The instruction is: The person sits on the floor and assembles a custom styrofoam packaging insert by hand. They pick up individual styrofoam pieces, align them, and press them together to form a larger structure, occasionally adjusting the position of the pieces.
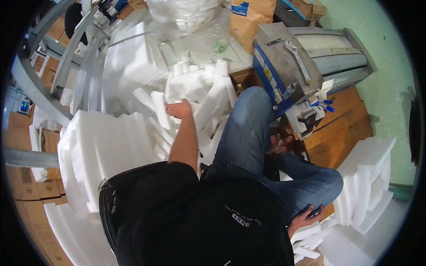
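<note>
My left hand [179, 109] reaches out over a heap of white foam offcuts [195, 84]. Its fingers are closed on the end of a white foam strip [160, 109] that stands tilted at the heap's left side. Low on the right, my right hand [308, 217] rests beside my bent knee in blue jeans [306, 181]. Its fingers are apart, and I see nothing held in them. Just below that hand lie thin white foam strips [307, 241].
Thick white foam sheets [111, 146] stand at my left, with a taller foam stack [131, 57] behind. A metal machine [284, 57] carrying a wrench [298, 61] stands ahead right, beside brown cardboard [341, 119]. More foam blocks [364, 181] stand at right; metal rails [40, 88] run far left.
</note>
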Demonstrator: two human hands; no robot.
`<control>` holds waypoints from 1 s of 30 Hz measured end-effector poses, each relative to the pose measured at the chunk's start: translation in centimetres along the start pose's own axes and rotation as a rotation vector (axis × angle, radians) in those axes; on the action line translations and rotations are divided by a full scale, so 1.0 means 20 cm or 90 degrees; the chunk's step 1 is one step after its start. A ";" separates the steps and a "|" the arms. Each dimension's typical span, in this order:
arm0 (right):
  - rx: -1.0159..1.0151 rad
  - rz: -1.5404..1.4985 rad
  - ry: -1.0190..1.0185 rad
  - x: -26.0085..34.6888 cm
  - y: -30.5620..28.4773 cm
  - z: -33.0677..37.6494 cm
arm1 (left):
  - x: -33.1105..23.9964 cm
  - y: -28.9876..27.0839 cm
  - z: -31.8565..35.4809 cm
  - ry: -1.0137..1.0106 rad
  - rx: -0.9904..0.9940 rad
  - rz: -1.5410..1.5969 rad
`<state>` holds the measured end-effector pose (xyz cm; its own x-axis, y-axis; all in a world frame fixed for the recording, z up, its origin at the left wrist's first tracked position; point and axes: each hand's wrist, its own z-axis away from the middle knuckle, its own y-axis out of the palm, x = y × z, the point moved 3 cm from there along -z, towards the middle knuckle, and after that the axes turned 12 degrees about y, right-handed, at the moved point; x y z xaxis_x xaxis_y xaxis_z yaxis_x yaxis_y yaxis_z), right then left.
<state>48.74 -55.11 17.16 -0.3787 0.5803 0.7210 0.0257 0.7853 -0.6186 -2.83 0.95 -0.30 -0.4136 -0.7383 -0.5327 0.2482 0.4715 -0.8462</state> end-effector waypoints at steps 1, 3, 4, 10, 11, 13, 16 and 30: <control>-0.031 -0.002 -0.009 0.00 -0.06 -0.02 | -0.09 0.13 0.13 0.008 0.032 0.014; 0.000 0.032 0.050 -0.02 -0.20 0.16 | 0.28 0.07 -0.22 0.032 -0.014 -0.009; -0.011 0.018 0.064 -0.01 -0.11 0.15 | 0.22 0.10 -0.38 0.089 -0.071 -0.024; -0.102 0.036 0.074 0.15 0.10 0.07 | -0.15 -0.09 -0.81 0.306 0.177 -0.018; -0.085 0.028 0.092 0.17 0.12 0.08 | -0.25 -0.14 -1.04 0.434 0.088 0.015; -0.088 0.044 0.077 0.18 0.04 0.11 | -0.48 -0.22 -1.09 0.508 -0.050 0.026; -0.055 0.049 0.046 0.22 0.08 0.11 | -1.14 -0.70 -1.20 0.624 -0.223 0.205; 0.215 -0.022 -0.392 1.29 0.22 0.01 | -1.27 -1.54 1.76 0.409 0.877 1.037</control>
<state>38.79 -36.67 32.97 -0.8316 0.2504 0.4957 -0.2469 0.6329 -0.7338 30.98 -11.77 38.83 0.6512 0.1636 -0.7411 0.7282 -0.4098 0.5493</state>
